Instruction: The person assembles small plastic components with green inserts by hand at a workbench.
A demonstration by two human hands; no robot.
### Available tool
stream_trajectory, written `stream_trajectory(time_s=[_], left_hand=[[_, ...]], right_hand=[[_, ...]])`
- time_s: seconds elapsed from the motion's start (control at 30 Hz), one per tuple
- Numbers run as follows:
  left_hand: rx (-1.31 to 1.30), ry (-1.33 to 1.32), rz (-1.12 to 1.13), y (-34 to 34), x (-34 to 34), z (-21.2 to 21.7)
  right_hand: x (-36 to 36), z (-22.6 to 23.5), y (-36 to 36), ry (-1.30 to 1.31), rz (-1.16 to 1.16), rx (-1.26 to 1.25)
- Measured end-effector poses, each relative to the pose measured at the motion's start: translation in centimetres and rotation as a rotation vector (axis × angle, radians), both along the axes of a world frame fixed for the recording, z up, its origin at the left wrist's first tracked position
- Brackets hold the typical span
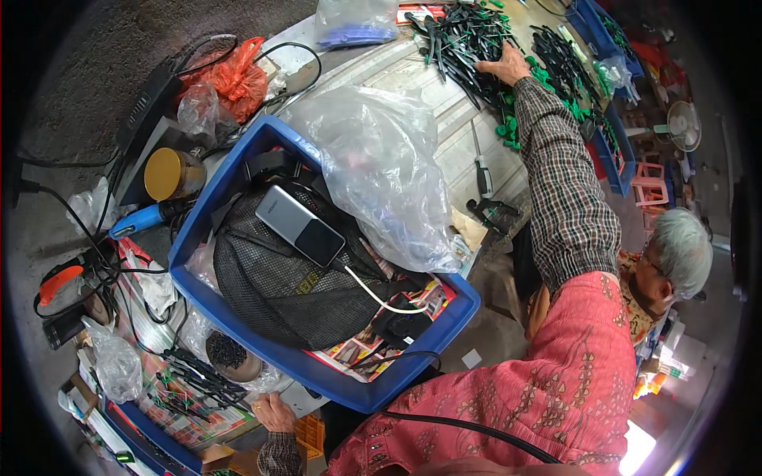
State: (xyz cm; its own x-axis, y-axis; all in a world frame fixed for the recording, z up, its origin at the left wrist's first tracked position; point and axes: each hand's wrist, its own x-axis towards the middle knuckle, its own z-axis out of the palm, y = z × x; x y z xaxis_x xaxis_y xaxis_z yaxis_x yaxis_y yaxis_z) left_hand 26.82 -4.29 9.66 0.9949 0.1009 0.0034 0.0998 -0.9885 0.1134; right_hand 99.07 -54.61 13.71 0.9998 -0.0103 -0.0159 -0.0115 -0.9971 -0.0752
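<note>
My right arm stretches far across the table. My right hand (506, 67) touches a heap of black and green plastic tool parts (462, 40), thumb and fingers apart, holding nothing I can see. At the lower left, my left hand (274, 412) rests by the table's edge, fingers stretched out and nothing visible in them. Close to it are a round pot of small black pieces (228, 352) and a bunch of long black parts (198, 379). Between my arms stands a blue plastic crate (321, 379) holding a black mesh bag (270, 278) and a grey power bank (300, 226) with a white cable.
A clear plastic bag (373, 159) drapes over the crate's far side. Beyond it lies a bar-shaped clamp (482, 178). Cords, a lidded jar (168, 174) and an orange-red bag (238, 79) crowd the left. Another person (675, 258) sits at the right, near a fan (683, 125).
</note>
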Motion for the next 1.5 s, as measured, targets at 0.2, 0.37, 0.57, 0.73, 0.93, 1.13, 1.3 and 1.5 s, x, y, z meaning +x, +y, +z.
stream_trajectory(time_s=[0.2, 0.37, 0.57, 0.73, 0.93, 1.13, 1.3, 1.5], left_hand=[[0.008, 0.048, 0.038, -0.4, 0.1, 0.5], [0.015, 0.056, 0.066, 0.0, -1.0, -0.9], [0.024, 0.043, 0.031, -0.1, -0.7, -0.3], [0.026, 0.024, 0.005, -0.1, -0.4, -0.4], [0.032, 0.071, 0.048, 0.5, -1.9, -1.2], [0.008, 0.039, 0.021, 0.2, -0.6, -0.5], [-0.013, 0.053, 0.012, 0.0, -0.2, 0.2], [-0.018, 0.026, 0.01, 0.2, -0.7, -0.2]], right_hand=[[0.2, -1.4, 1.1, -0.009, 0.002, -0.012], [0.9, -2.1, 0.4, -0.059, -0.034, -0.021], [0.1, -1.9, 2.1, -0.04, -0.144, -0.019], [0.3, -1.9, 1.7, -0.102, -0.076, -0.056], [0.5, -1.4, 2.2, -0.046, -0.047, -0.103], [0.2, -0.6, 3.2, 0.028, -0.029, -0.168], [-0.9, 0.1, 3.5, -0.02, -0.025, -0.135], [-1.1, -0.2, 3.6, 0.044, -0.076, -0.093]])
